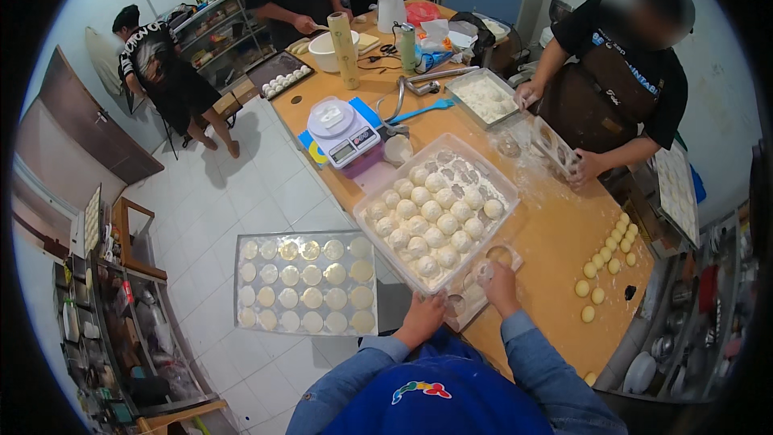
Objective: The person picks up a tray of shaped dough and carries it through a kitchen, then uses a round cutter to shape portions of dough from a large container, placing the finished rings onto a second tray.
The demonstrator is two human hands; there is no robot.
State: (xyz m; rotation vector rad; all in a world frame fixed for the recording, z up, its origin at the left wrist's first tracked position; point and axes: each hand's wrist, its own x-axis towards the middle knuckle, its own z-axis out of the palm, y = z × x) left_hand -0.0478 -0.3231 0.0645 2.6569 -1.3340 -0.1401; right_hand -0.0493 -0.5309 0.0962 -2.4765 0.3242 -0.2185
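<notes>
A pale mold [460, 325] with round cavities lies at the near table edge, in front of me. My left hand [424, 318] is closed around its left end, by the near corner of a clear plastic tub [366, 229]. My right hand [501, 288] presses down over the middle of the mold with curled fingers; what lies under them is hidden. The tub holds rows of floured dough balls [431, 211] in white flour, with hollows in the flour at its far right side. Several smaller yellow balls [597, 261] lie on the table to my right.
Left of me sits a metal tray [239, 274] of pale discs. Beyond the tub are a kitchen scale [342, 138], a blue brush [427, 109] and a flour tray [483, 97]. Across the table, a person in a brown apron [600, 84] holds another mold [554, 145]. Two more people stand farther back.
</notes>
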